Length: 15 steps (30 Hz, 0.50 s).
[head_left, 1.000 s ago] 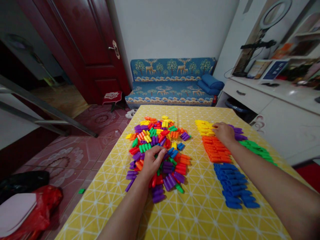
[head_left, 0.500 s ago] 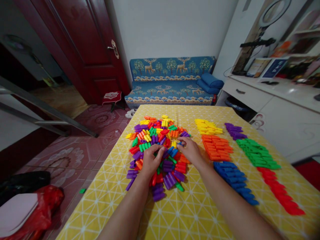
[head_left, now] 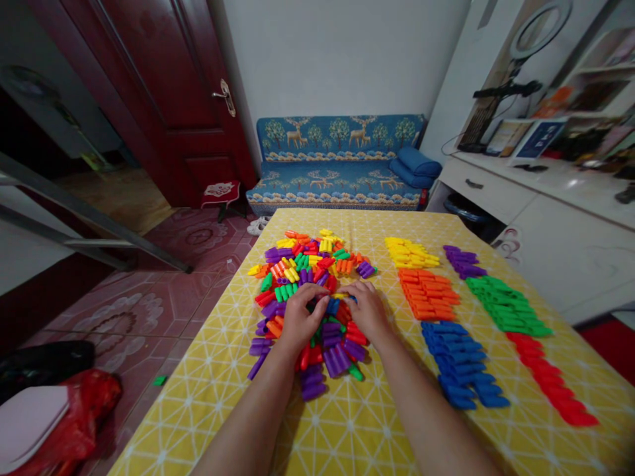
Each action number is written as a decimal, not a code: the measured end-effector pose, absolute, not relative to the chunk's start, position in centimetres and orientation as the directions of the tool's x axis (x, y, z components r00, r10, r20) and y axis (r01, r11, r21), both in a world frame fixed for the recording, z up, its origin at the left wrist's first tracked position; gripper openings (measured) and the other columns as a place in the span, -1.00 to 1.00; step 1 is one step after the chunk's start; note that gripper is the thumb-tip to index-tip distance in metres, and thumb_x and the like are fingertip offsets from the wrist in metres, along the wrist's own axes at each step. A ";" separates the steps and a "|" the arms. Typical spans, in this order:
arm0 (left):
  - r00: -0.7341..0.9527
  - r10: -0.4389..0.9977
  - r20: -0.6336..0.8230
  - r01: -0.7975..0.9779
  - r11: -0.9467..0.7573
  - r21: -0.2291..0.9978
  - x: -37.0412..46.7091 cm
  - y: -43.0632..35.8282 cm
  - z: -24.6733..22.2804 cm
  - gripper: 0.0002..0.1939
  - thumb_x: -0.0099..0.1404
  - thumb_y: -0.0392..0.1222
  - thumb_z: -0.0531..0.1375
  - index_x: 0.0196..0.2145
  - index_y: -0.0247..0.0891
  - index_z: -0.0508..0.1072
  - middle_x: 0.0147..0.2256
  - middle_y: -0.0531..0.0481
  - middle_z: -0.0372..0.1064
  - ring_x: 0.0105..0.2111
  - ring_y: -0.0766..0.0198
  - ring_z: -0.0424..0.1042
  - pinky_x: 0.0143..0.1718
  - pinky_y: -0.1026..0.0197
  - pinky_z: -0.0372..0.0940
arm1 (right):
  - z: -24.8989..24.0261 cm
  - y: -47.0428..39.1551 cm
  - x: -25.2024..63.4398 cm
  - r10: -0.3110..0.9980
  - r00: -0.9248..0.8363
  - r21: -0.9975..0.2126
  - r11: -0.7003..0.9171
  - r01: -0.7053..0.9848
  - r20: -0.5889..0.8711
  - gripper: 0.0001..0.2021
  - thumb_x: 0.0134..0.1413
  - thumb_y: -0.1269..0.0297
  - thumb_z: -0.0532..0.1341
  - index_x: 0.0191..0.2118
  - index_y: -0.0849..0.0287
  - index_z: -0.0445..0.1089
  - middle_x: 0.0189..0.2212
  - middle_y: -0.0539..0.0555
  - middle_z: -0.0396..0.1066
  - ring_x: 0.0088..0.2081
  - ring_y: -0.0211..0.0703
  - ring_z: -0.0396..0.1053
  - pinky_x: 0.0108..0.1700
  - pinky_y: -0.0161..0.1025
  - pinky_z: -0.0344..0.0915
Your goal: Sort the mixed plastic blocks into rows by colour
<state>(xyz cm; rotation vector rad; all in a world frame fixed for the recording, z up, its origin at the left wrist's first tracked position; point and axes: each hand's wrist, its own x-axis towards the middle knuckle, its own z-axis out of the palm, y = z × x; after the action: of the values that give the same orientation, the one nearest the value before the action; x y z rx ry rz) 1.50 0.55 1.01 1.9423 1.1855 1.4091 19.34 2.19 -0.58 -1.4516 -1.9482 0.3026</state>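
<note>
A mixed pile of bullet-shaped plastic building blocks (head_left: pixel 337 357) in purple, red, orange, green, yellow and blue lies on the table. My left hand (head_left: pixel 303 316) is over its middle, with thumb and fingers curled inward. Facing it from the pile's right side, my right hand (head_left: pixel 366 309) also has bent fingers, with the tips down among the blocks. Between the two hands show a blue block (head_left: pixel 333 307) and a bit of yellow. What either hand grips is hidden by the fingers.
Blocks sorted by colour lie to the right: yellow (head_left: pixel 411 252), orange (head_left: pixel 427 295), blue (head_left: pixel 459 360), purple (head_left: pixel 464 262), green (head_left: pixel 506 305) and red (head_left: pixel 548 378). The table has a yellow patterned cloth (head_left: pixel 208 410). Beyond stands a blue sofa (head_left: pixel 337 178); a white cabinet (head_left: pixel 560 244) is at right.
My right hand has moved a little down and toward the left hand, uncovering a purple block at the pile's right edge. My left hand stays nearly in place.
</note>
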 end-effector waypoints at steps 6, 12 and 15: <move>0.104 0.868 0.485 0.375 -0.486 0.790 1.5 0.6 0.7 -0.70 0.29 -0.22 0.20 -0.02 -0.19 0.50 -0.06 -0.11 0.44 -0.12 0.18 0.46 -0.09 0.14 0.37 | -0.3 1.9 19.3 0.876 -0.057 -0.607 0.377 0.700 0.478 -0.85 0.20 0.39 0.13 -0.32 0.13 0.45 -0.27 0.07 0.49 -0.15 -0.09 0.35 -0.07 -0.14 0.23; 0.107 0.865 0.490 0.373 -0.492 0.787 1.4 0.6 0.3 -0.69 0.30 -0.21 0.19 0.01 -0.17 0.48 -0.04 -0.11 0.44 -0.13 0.19 0.47 -0.07 0.10 0.38 | -0.3 1.6 19.2 0.919 -0.176 -0.520 0.349 0.779 0.353 -0.59 0.07 0.49 0.15 0.03 0.02 0.41 0.07 0.04 0.41 0.08 -0.02 0.28 0.08 -0.06 0.14; 0.113 0.860 0.498 0.385 -0.500 0.776 1.4 0.6 0.3 -0.70 0.30 -0.24 0.19 -0.02 -0.18 0.50 -0.05 -0.11 0.44 -0.10 0.17 0.46 -0.04 0.09 0.37 | -0.3 1.4 19.1 0.939 -0.197 -0.473 0.315 0.823 0.282 -0.64 0.07 0.46 0.16 -0.04 -0.02 0.46 -0.02 0.03 0.47 0.01 -0.01 0.33 0.02 -0.06 0.15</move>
<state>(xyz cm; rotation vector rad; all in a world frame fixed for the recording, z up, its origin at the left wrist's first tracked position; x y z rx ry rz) 1.37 0.64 0.34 1.9377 1.2057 1.3707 19.11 1.44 -0.31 -1.5525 -2.0680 0.2947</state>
